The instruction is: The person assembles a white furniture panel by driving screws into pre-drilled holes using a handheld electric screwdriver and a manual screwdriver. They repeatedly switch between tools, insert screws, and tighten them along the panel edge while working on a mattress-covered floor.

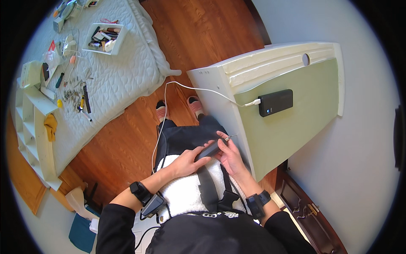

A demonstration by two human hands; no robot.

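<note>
Both hands meet at my lap on one dark tool (207, 150); my left hand (186, 163) is curled around its rear end, and my right hand (230, 154) closes on the front, fingers pinching near a thin metal tip (228, 138). That tip points toward the edge of the pale green panel (292, 122) just beside my knee. I think a good grip means the left steadies the body while the right guides the tip slowly, wrist low. A black power bank (275, 102) lies on the panel; its white cable (169, 106) runs down past my legs. Small tools are on the bed (122, 80), well apart.
</note>
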